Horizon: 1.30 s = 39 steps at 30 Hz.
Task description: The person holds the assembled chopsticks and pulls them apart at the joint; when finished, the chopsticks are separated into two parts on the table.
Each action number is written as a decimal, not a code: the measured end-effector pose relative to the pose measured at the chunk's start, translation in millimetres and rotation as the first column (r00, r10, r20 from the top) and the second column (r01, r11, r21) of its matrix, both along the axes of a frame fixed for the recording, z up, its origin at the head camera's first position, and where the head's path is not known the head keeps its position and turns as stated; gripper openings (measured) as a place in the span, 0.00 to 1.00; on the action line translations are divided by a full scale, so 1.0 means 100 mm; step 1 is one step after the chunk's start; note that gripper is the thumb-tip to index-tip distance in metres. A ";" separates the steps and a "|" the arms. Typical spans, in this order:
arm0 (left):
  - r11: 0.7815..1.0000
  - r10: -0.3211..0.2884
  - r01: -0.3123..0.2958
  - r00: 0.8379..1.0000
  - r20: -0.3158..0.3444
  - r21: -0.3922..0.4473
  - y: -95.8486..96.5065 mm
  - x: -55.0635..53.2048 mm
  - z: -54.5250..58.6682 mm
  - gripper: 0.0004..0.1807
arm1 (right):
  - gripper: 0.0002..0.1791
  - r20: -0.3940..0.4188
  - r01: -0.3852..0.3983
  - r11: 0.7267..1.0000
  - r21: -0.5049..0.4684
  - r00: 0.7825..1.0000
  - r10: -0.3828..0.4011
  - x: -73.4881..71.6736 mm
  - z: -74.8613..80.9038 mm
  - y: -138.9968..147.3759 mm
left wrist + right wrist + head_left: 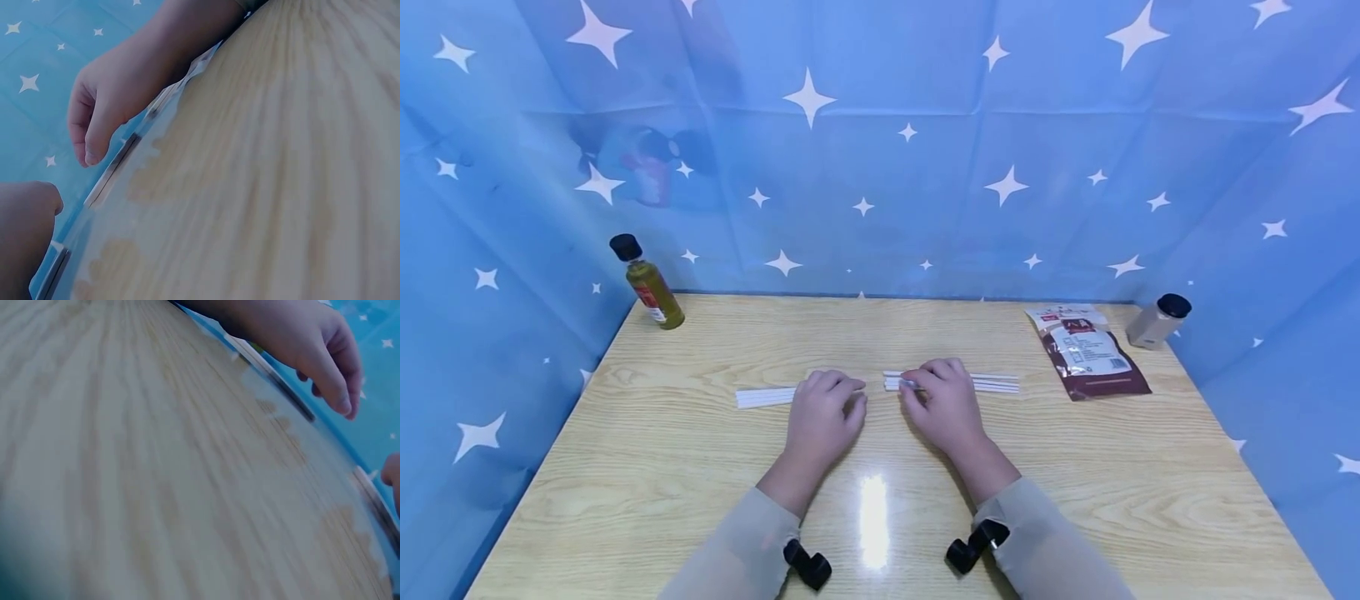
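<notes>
- On the tabletop (662, 492) there are two groups of thin white sticks, both about midway between its left and right edges and nearer to the far edge than to the near one.
- The left sticks (765, 398) lie side by side; their inner part is covered by the left hand (826, 417).
- This hand has loosely bent fingers, and the thumb is near the forefinger; I see nothing held between them.
- The right sticks (996, 385) lie in a similar line, with a gap between the two groups. The rear stick is slightly apart from the others.
- Above them is the right hand (946, 408), with fingers loosely curved and a small opening between thumb and forefinger. Whether its fingertips touch the sticks, I cannot tell.
- At the far left corner stands a bottle (657, 292) with black cap.
- Near the far right corner lies a brown and white bag (1092, 358), and just beside it, at the corner itself, a jar (1150, 327) with black lid.
</notes>
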State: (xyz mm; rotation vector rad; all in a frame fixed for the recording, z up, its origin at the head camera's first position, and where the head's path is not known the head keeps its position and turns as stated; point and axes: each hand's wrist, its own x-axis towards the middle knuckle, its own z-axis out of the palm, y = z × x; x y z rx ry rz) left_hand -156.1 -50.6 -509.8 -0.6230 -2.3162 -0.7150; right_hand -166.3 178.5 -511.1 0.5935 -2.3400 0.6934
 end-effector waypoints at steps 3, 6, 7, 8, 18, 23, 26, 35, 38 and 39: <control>1.000 0.018 -0.018 1.000 -0.002 -0.008 -0.10 0.01 0.00 0.05 | 0.05 -0.002 0.000 1.000 0.000 1.000 0.000 -0.01 0.00 -0.09; 0.999 0.032 -0.032 0.999 0.000 -0.019 -0.19 0.02 0.00 0.05 | 0.05 0.000 -0.012 1.000 -0.004 1.000 0.012 -0.02 0.00 -0.18; 0.999 0.038 -0.038 0.999 0.001 -0.024 -0.22 0.02 -0.01 0.05 | 0.05 0.000 -0.022 1.000 -0.006 1.000 0.022 -0.03 0.00 -0.22; 0.999 0.042 -0.042 0.999 0.001 -0.028 -0.24 0.03 -0.01 0.05 | 0.04 0.000 -0.031 0.999 -0.009 1.000 0.031 -0.03 0.00 -0.25; 0.994 0.100 -0.097 0.993 0.057 -0.045 -0.48 0.07 -0.03 0.07 | 0.04 -0.005 -0.078 0.997 0.017 0.997 0.078 -0.04 0.00 -0.57; 0.993 0.110 -0.107 0.992 0.054 -0.042 -0.59 0.07 0.01 0.04 | 0.04 -0.037 -0.077 0.995 0.056 0.996 0.079 -0.05 0.02 -0.72; 0.992 0.121 -0.118 0.991 0.063 -0.048 -0.65 0.06 0.02 0.04 | 0.04 -0.030 -0.083 0.995 0.058 0.996 0.085 -0.05 0.03 -0.80; 0.985 0.167 -0.163 0.982 0.085 -0.060 -0.88 0.05 0.03 0.04 | 0.05 0.087 -0.132 0.991 0.016 0.988 0.130 -0.08 0.00 -0.97; 0.984 0.175 -0.172 0.979 0.100 -0.037 -0.95 0.05 0.01 0.04 | 0.05 0.140 -0.151 0.988 -0.020 0.978 0.153 -0.06 0.00 -1.00; 0.984 0.179 -0.177 0.977 0.113 -0.030 -0.98 0.05 0.01 0.05 | 0.05 0.153 -0.152 0.988 -0.030 0.976 0.154 -0.06 0.00 -1.01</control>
